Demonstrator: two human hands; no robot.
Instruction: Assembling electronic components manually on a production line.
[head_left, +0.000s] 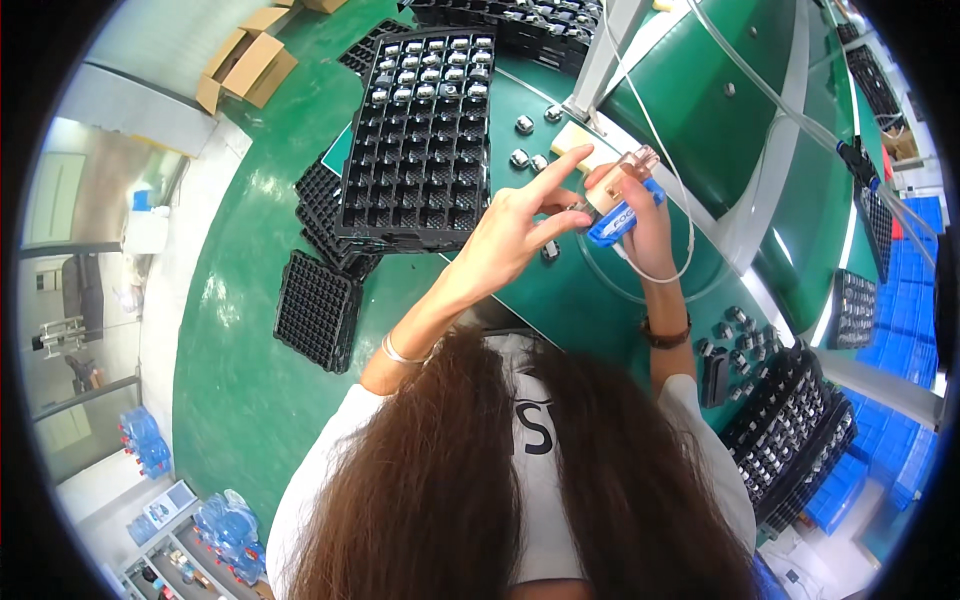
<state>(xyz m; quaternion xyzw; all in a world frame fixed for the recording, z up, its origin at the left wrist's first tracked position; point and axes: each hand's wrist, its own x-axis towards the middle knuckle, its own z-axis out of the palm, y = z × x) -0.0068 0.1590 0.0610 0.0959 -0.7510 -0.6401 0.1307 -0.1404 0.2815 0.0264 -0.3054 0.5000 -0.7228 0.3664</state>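
My right hand (648, 228) is wrapped round a blue hand tool (612, 226) with a pale, partly see-through upper part. A thin clear hose (690, 228) loops close by that hand. To its left, my left hand (505, 235) brings thumb and fingertips together right beside the tool, with the index finger stretched up. Something small and dark sits at those fingertips, too small to name. Several small shiny metal parts (524, 124) lie on the green table (575, 300) around both hands.
A black compartment tray (410, 165), its far rows filled with metal parts, stands left of my hands. More black trays (318, 312) are stacked below it. On the right, loose parts (740, 340) lie near filled trays (785, 430). A metal post (605, 65) rises behind.
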